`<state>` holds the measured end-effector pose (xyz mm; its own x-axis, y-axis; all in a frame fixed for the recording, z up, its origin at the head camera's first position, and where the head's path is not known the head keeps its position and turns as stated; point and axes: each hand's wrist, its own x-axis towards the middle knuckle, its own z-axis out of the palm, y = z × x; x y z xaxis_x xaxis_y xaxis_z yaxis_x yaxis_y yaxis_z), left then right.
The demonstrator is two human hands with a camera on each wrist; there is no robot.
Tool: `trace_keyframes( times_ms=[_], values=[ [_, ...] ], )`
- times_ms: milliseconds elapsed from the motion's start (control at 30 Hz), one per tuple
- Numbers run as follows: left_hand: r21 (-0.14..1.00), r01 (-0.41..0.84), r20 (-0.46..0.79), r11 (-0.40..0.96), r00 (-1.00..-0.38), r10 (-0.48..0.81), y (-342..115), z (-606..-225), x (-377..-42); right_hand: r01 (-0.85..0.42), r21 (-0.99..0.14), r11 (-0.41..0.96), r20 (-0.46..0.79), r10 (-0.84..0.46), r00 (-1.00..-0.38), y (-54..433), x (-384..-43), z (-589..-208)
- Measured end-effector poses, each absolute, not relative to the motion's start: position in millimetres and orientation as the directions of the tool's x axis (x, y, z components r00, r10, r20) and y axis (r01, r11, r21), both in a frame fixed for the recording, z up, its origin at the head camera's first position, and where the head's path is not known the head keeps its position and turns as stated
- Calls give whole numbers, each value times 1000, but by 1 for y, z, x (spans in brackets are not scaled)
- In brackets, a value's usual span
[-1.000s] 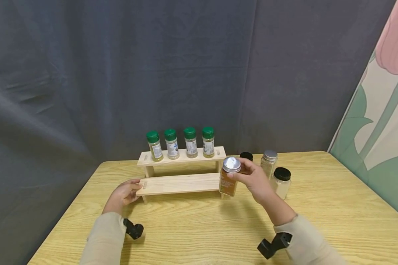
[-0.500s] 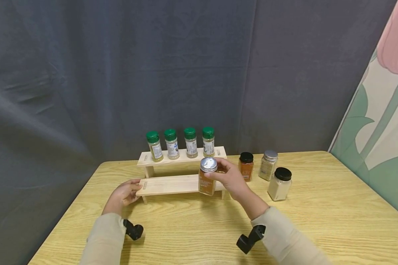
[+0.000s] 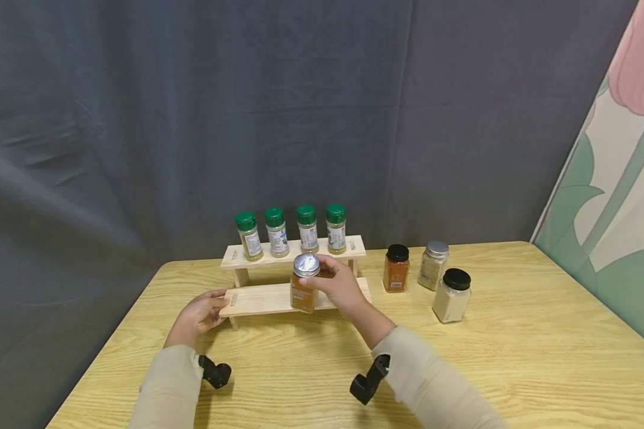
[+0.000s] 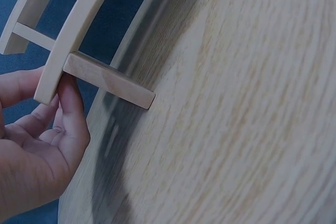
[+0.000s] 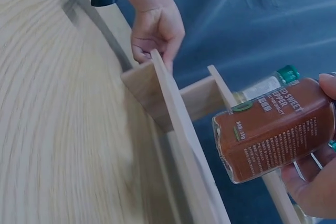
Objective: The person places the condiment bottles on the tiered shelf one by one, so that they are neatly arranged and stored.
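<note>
From the middle of the wood-grain tabletop (image 3: 536, 333), four green-capped spice jars (image 3: 308, 235) are lined up around 11 o'clock. At 2, a black-lidded red spice jar (image 3: 396, 274), a silver-lidded jar (image 3: 432, 271) and a black-lidded off-white powder jar (image 3: 452, 302) are kinda parked together. 12's filled by a dark blue-grey curtain (image 3: 279, 107), and a tulip-print panel (image 3: 622, 190) can be spotted farther out at 2.

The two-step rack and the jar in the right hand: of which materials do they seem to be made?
Rack: pale wood, smooth, apparently unvarnished; faint grain, little shine. Jar: glossy, clear along its base edge, so probably glass, though plastic is possible. Its lid: silvery, likely metal, judging by the bright reflection.
</note>
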<state>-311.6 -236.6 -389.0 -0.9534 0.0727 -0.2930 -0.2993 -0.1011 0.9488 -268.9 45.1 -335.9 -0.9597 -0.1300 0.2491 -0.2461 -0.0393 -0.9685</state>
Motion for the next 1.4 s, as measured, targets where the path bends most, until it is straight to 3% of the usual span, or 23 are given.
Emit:
trace_keyframes(
  times_ms=[733,1033,1400],
  values=[
    [949,-298,-287,-100,-952,108,-236,-385,-310,-230,-973,-34,231,-226,-946,-8,-290,-336],
    [951,-289,-274,-113,-953,130,-240,-385,-310,-259,-965,30,243,-257,-935,-31,-287,-326],
    [945,-298,-281,-132,-951,131,-239,-386,-310,-260,-964,48,235,-296,-926,-42,-299,-340]
  ],
)
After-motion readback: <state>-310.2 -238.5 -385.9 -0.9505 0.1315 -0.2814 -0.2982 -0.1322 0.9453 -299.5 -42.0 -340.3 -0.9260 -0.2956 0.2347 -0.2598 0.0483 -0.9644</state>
